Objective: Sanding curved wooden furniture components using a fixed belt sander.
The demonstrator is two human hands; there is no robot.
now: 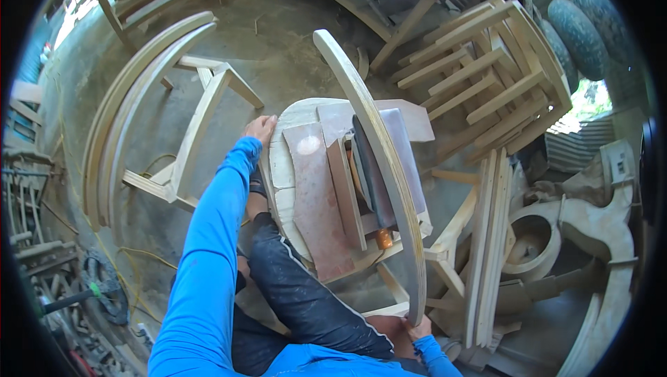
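Observation:
A curved wooden rail (379, 127) slants over a rounded wooden top (285, 176) in front of me. My right hand (419, 330) is closed round the rail's near end. Over at the top's left rim, my left hand (260, 129) grips the edge with curled fingers. Sheets of reddish-brown sandpaper (314, 196) lie flat on the top. Beside them, a belt-like tool with dark and brown strips (361, 182) is partly hidden under the rail; I cannot make out its kind. An orange-brown cylinder (383, 239) sits at its near end.
Several curved rails (132, 99) lean at the left beside an angled wooden frame (201, 127). Stacked wooden frames (486, 75) stand at the far right, with long slats (486, 245) nearer me. A yellow cord (128, 273) runs over the floor at the left.

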